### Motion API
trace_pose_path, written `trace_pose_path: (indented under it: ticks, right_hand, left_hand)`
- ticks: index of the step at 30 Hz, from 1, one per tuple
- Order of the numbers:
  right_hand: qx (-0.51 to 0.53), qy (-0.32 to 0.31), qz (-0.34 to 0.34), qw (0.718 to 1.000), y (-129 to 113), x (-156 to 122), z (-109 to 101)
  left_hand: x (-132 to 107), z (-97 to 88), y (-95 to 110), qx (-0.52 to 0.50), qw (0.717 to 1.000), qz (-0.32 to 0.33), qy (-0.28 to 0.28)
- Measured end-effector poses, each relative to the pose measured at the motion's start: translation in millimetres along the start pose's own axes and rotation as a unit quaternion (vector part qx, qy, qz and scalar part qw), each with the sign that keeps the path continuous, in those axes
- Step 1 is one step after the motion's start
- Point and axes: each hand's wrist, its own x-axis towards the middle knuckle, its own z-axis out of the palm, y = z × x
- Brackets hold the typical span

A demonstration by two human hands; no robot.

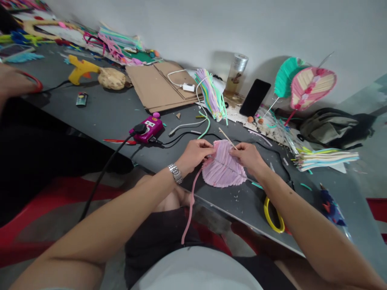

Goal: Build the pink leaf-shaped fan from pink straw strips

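My left hand (194, 156) and my right hand (245, 157) grip the top edge of a pink leaf-shaped piece of pipe cleaners (223, 170), held just above the grey table (121, 117). A thin wooden stick (226, 138) runs from my right fingers up and to the left across the leaf's top. A long pink pipe-cleaner stem (190, 207) hangs from the leaf's left side past the table edge. Yellow-handled scissors (273, 215) lie below my right forearm. Another person's hand (15, 82) rests at the far left edge, with a red loop around it.
A magenta electrical unit (148, 129) with black cords lies left of my hands. Beyond are cardboard sheets (160, 86), a yellow glue gun (81, 69), a bundle of coloured pipe cleaners (211, 94), a black phone (255, 97), and a pipe-cleaner fan (313, 88).
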Motion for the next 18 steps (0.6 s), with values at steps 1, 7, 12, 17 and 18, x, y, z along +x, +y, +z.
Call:
trace_pose_path:
  ticks: [1, 7, 12, 17, 18]
  right_hand:
    - [0.003, -0.001, 0.002, 1.000, 1.1, -0.8, -0.2]
    - [0.037, 0.048, -0.010, 0.998, 4.3, -4.2, -0.8]
    - [0.080, 0.078, -0.071, 0.991, 15.8, -30.4, -29.9]
    - [-0.133, 0.018, -0.121, 0.984, 53.2, -89.7, -75.8]
    - [-0.164, 0.011, -0.115, 0.980, 61.4, -98.7, -81.7]
  left_hand:
    - [1.4, -1.3, 1.5, 0.015, 1.000, 0.001, -0.003]
    - [13.1, -7.1, 16.8, 0.094, 0.994, -0.034, -0.044]
    - [21.3, -9.2, 23.4, 0.127, 0.988, -0.053, -0.064]
    - [28.0, -13.3, 18.0, 0.143, 0.986, -0.060, -0.067]
    - [28.6, -13.9, 17.0, 0.146, 0.985, -0.060, -0.068]
